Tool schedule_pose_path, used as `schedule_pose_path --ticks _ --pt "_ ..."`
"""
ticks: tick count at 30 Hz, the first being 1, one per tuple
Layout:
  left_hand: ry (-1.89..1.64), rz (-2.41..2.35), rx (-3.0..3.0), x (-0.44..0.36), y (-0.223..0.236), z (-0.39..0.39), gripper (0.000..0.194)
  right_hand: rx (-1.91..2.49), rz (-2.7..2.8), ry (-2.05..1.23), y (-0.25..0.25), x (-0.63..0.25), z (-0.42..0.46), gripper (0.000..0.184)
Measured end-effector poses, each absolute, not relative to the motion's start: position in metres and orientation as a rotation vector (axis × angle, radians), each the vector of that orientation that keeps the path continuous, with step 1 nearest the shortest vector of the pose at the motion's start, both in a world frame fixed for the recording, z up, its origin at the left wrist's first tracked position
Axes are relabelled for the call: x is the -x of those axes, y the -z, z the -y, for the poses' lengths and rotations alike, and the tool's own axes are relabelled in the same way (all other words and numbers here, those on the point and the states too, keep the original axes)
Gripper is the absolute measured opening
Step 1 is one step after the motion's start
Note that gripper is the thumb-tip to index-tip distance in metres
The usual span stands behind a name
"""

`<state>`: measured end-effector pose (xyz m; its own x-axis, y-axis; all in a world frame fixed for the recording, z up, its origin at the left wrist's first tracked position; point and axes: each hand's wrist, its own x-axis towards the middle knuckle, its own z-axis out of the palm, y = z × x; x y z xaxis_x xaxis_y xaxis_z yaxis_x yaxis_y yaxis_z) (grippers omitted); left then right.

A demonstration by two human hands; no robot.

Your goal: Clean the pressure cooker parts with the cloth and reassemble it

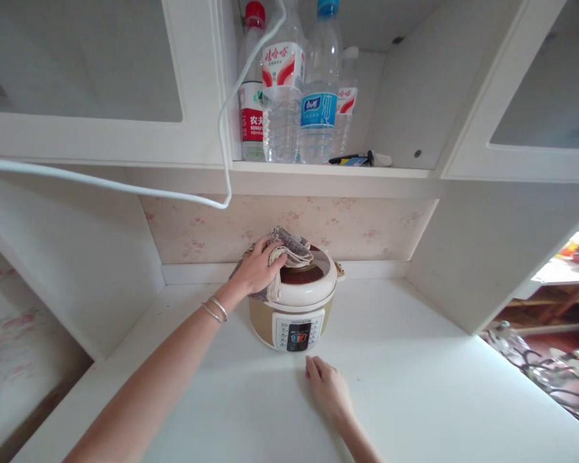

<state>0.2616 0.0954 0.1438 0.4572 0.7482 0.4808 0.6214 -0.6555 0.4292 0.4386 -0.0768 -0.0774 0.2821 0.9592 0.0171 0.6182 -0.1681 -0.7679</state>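
Observation:
A white and gold electric cooker stands on the white counter against the back wall, its control panel facing me. My left hand is closed on a folded patterned cloth and presses it on the left part of the cooker's lid. The cloth drapes down the cooker's left side and covers part of the lid. In front of the cooker, my right hand rests near the counter with its fingers curled in. Nothing shows in its fingers.
Above, an open shelf holds several plastic bottles and small items. A white cable hangs across the left front of the cabinet. White side panels flank the counter. Beyond the right edge lie cluttered metal objects.

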Motion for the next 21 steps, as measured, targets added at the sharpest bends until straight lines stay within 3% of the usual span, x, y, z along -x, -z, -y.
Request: schedule_pose_path --ticks 5,11,18,21 --pt "-1.119 -0.983 -2.305 -0.269 -0.16 -0.142 0.048 1.961 1.536 -0.501 0.081 -0.436 0.076 0.044" --pt "-1.403 -1.265 -1.868 -0.274 -0.173 -0.195 0.051 2.012 1.492 -0.478 0.083 -0.44 0.071 0.044" --pt "-0.797 -0.927 -2.239 -0.29 -0.18 -0.185 0.057 2.064 1.499 -0.463 0.084 -0.439 0.069 0.044" --pt "-0.758 -0.905 -2.185 -0.29 -0.176 -0.174 0.057 2.064 1.506 -0.459 0.083 -0.439 0.069 0.045"
